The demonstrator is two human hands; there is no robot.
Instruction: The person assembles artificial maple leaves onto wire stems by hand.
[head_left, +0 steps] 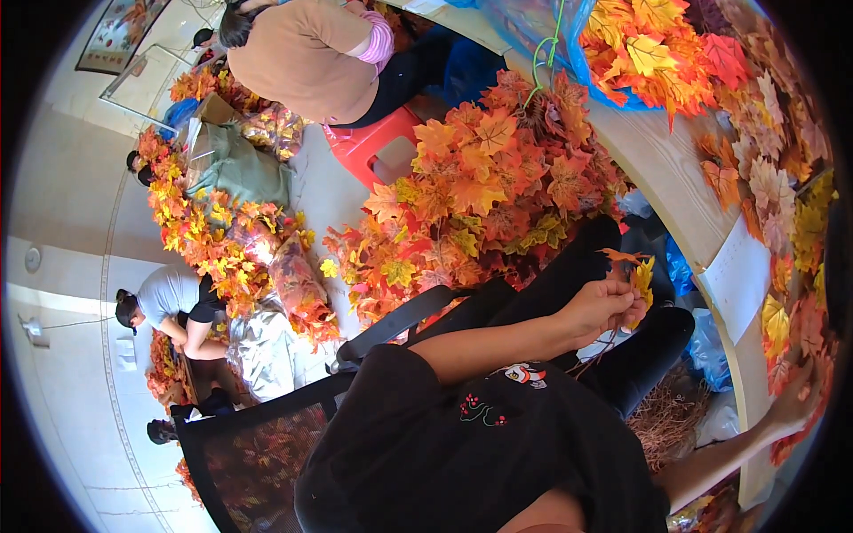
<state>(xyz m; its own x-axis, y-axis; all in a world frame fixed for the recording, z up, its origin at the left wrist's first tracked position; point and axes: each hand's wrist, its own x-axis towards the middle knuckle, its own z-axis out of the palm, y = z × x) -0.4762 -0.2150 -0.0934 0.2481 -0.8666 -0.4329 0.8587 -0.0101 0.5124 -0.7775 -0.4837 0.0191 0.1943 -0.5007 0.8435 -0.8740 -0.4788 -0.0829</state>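
Over on the far left, along a pale wall, a bent-over person in a grey top (169,293) can be spotted, with a long bank of orange and yellow leaves (173,209) heaped close by. A dull green sack (240,164) is propped among them, soft and slumped, and a crinkly silvery sheet (267,351) is spread lower down, maybe so stuff is kept off the floor. Next along, a glossy red plastic stool (364,147) is being sat on by someone in a brown top (306,58). A big heap of maple-shaped leaves (480,178) is piled right by the wearer's legs, probably so it can be reached from the seat; jagged edges, thin and fabric-looking. In the left hand (609,311), a small yellow leaf (645,277) is pinched between closed fingertips, held out over the lap, presumably so it can be seen properly. Below that, a wiry brown tangle of stems (662,426) is bunched up, all scratchy-looking. Flat white paper (739,275) is laid on the pale wood-grain table (755,377), near its edge. At far right, the right hand (800,395) is rested among the table's leaves (773,195), fingers curled; whether anything is gripped there can't be told.
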